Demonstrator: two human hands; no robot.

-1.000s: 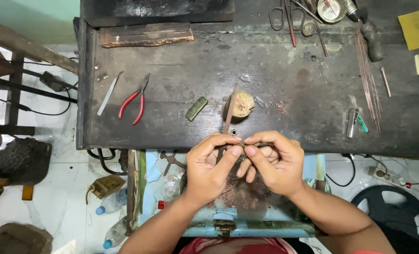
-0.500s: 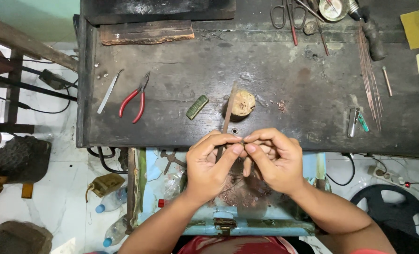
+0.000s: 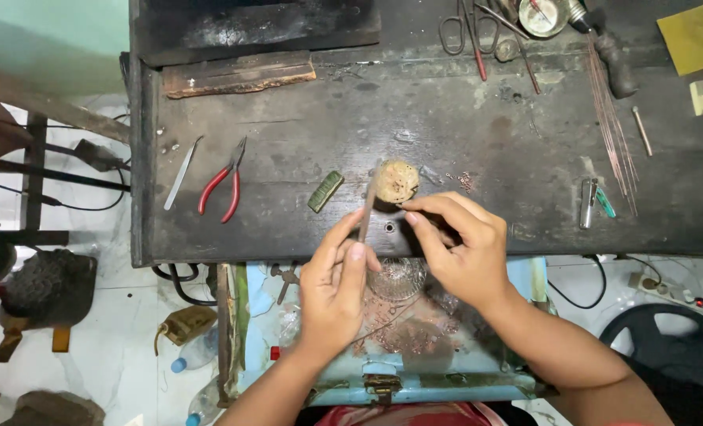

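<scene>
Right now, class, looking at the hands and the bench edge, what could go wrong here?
1. The left hand holds a thin stick upright near the bench edge; a slip might drop it into the open drawer below.
2. The right hand works close to the round lump; a nudge might roll it.
3. Loose wires could snag a sleeve or arm.

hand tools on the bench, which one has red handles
The pliers, lying left of the hands beside the plain metal tweezers. The scissors at the top edge are bare metal.

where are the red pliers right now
In the head view the red pliers lie on the left of the dark bench, between the tweezers and the small green block.
</scene>
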